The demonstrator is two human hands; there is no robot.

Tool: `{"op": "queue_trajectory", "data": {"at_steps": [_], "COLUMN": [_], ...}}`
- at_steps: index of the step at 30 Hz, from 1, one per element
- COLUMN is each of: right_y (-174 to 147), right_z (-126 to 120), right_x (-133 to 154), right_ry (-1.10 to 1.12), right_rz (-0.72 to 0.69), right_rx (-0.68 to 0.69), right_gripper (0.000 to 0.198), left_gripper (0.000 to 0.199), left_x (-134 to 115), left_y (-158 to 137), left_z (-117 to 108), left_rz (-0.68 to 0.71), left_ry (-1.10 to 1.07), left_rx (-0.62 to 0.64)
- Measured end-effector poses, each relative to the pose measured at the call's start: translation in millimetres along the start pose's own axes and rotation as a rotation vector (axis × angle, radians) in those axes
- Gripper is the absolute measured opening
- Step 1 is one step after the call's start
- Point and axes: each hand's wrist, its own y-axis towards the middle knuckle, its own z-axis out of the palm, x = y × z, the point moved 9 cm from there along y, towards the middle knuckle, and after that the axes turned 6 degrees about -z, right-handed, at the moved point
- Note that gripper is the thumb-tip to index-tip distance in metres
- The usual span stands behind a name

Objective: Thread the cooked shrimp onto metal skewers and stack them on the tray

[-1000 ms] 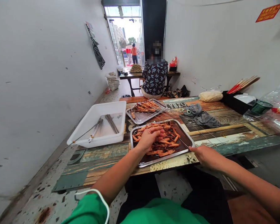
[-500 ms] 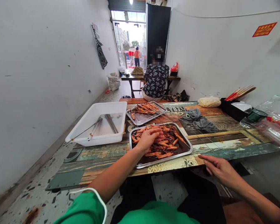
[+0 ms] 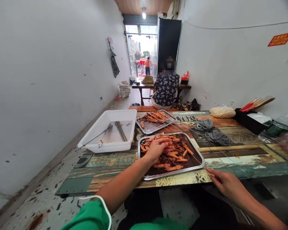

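Note:
My left hand is over the near metal tray, its fingers curled together among reddish-brown strips of meat in dark liquid. What its fingertips hold, if anything, is hidden. My right hand is at the table's front edge, closed on the handle end of a thin metal skewer. That skewer slants up and left over the tray's right rim, its tip near an orange-brown strip. Behind stands a second tray with more strips. Several bare skewers lie right of the trays.
At left, a white plastic tub holds bundles of metal skewers. A grey cloth, a black box of sticks and a plastic bottle are at right. Beyond the table a person sits facing away.
The view has tilted up a little, so everything sits lower and further right. My right hand has moved in close to the tray's corner with the skewer. My left hand stays over the strips.

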Motion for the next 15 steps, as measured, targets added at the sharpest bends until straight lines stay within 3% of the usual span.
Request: {"op": "queue_trajectory", "data": {"at_steps": [4, 8, 12, 15], "right_y": [-20.5, -30.5, -28.3, -30.5], "right_z": [-11.0, -3.3, 11.5, 6.8], "right_x": [-25.4, -48.6, -50.7, -48.1], "right_ry": [0.093, 0.169, 0.203, 0.199], "right_rz": [0.08, 0.153, 0.181, 0.187], "right_rx": [-0.105, -0.115, -0.094, -0.143], "right_gripper": [0.038, 0.04, 0.039, 0.036], "left_gripper": [0.017, 0.017, 0.017, 0.016], "left_x": [-0.1, -0.7, -1.1, -1.6], "left_y": [-1.8, -3.4, -3.6, -3.4], "left_z": [2.6, 3.8, 3.6, 4.0], "left_rz": [-0.007, 0.002, 0.003, 0.002], "left_ry": [0.007, 0.002, -0.003, -0.002], "left_rx": [0.004, 0.005, 0.007, 0.015]}}
